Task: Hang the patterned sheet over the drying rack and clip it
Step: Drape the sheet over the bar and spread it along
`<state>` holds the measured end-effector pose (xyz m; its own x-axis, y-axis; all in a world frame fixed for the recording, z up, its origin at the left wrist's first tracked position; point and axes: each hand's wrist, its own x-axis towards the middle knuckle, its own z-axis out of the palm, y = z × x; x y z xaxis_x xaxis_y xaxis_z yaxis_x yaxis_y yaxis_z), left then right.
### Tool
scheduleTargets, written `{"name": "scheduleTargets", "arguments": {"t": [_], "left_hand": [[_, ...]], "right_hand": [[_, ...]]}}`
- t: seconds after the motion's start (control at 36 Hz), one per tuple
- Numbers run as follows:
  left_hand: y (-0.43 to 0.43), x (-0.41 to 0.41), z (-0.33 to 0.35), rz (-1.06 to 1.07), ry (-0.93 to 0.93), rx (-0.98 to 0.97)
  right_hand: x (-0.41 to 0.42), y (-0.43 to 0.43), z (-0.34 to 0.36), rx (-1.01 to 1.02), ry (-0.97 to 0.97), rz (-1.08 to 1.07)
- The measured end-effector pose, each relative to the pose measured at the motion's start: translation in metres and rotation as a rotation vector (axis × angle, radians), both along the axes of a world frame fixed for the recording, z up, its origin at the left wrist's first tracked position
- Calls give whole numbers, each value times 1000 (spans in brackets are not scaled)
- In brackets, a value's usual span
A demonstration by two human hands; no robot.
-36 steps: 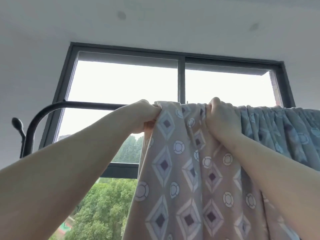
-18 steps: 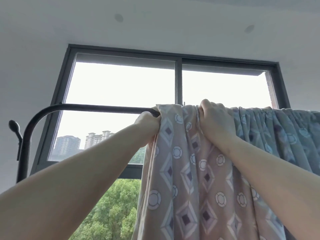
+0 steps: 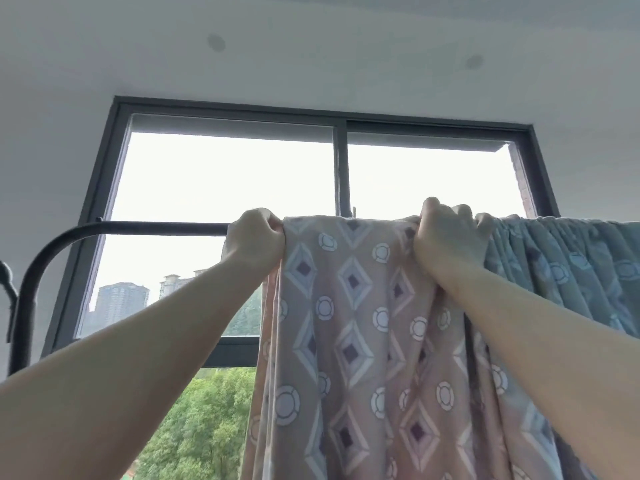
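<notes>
Sheet: patterned sheet (image 3: 353, 341) is hanging over the rack bar (image 3: 156, 227), centre to 3 o'clock.
Left hand (image 3: 254, 239): fingers pinching its 9 o'clock edge.
Right hand (image 3: 448, 237): fingers gripping bunched fabric.
Remaining: spreading, clipping; no clips showing.

Head view: single wide-angle camera, tilted upward.
Looks along both raised forearms at the drying rack (image 3: 156, 227) bar close ahead; window (image 3: 341, 168) and ceiling (image 3: 311, 46) behind; no second view.

The left hand (image 3: 254, 239) has been drawn leftward along the drying rack (image 3: 156, 227); the patterned sheet (image 3: 349, 306) between both hands has been spread wider.
</notes>
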<state>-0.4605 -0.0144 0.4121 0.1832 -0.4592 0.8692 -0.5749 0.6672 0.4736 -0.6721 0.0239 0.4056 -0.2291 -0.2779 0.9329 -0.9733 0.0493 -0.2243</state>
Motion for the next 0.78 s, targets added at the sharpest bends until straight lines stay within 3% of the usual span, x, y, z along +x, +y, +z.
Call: {"name": "scheduleTargets", "arguments": {"t": [0.14, 0.28, 0.47, 0.56, 0.67, 0.78], "left_hand": [[3, -3, -1, -101, -21, 42], [15, -12, 2, -55, -44, -56], [11, -24, 12, -288, 85, 346], [15, -24, 8, -427, 59, 445], [17, -21, 12, -359, -50, 360], [15, -16, 13, -319, 36, 224]], "right_hand": [[29, -10, -4, 73, 230, 228], [43, -11, -1, -26, 186, 316], [42, -9, 0, -65, 132, 357], [38, -11, -2, -71, 113, 357], [38, -16, 0, -75, 140, 341], [34, -22, -1, -75, 100, 326]]}}
